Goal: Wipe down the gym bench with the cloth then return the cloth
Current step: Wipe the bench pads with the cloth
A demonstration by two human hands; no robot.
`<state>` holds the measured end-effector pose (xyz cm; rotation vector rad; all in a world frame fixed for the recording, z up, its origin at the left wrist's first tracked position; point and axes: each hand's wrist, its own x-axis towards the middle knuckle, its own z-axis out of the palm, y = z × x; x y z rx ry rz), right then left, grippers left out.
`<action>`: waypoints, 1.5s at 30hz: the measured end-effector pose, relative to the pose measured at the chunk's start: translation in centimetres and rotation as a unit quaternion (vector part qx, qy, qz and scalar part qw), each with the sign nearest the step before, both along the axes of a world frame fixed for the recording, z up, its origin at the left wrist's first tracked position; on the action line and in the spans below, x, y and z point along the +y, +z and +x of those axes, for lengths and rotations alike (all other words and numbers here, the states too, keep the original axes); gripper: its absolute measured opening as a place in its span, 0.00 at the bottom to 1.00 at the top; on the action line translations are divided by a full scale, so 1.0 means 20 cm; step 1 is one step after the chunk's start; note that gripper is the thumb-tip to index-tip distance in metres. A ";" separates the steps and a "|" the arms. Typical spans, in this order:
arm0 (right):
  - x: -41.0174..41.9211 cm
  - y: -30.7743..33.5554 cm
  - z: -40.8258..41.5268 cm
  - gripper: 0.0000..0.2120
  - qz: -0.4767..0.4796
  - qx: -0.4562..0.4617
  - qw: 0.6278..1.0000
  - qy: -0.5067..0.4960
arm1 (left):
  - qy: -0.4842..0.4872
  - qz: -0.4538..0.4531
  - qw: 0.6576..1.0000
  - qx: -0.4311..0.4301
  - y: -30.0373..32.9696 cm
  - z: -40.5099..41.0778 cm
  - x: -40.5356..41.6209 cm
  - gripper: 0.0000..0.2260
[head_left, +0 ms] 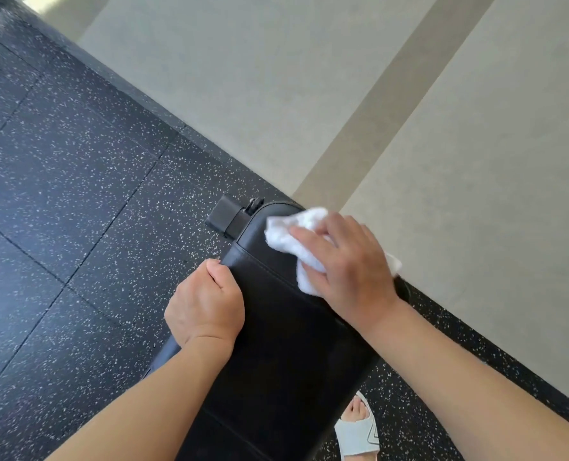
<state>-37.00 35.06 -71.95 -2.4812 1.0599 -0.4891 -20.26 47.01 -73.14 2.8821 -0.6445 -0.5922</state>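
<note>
A black padded gym bench runs from the bottom centre up toward the middle of the view. My right hand presses a crumpled white cloth flat onto the far end of the pad, fingers spread over it. My left hand is curled around the bench's left edge, thumb on top, just below a seam in the pad. Part of the cloth is hidden beneath my right palm.
A black frame bracket sticks out past the bench's far end. Black speckled rubber floor tiles lie to the left, a pale grey floor to the upper right. My foot in a grey sandal stands right of the bench.
</note>
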 end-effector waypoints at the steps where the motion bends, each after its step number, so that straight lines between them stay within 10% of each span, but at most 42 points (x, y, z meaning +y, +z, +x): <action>1: -0.06 0.00 0.12 0.14 0.014 -0.012 1.000 -0.007 | 0.002 0.002 1.000 -0.002 0.00 0.00 0.00 0.22; 8: -0.29 -0.02 0.34 0.08 0.166 -0.044 0.985 0.023 | -0.003 -0.005 1.000 -0.002 -0.02 0.00 0.01 0.27; 16: 0.05 0.01 -0.41 0.19 0.060 -0.019 0.998 0.017 | 0.006 -0.020 1.000 0.007 0.00 -0.01 0.00 0.26; 27: -0.16 0.03 0.50 0.07 0.015 0.028 0.997 0.064 | 0.003 0.003 1.000 0.020 0.02 0.00 -0.01 0.19; 37: 0.23 0.01 -0.45 0.14 -0.027 0.031 0.995 0.091 | -0.011 -0.011 0.999 0.031 0.02 0.01 0.00 0.20; 45: 0.15 -0.01 -0.10 0.13 -0.055 0.019 0.996 0.063 | -0.010 -0.013 0.998 0.056 0.00 0.02 0.01 0.17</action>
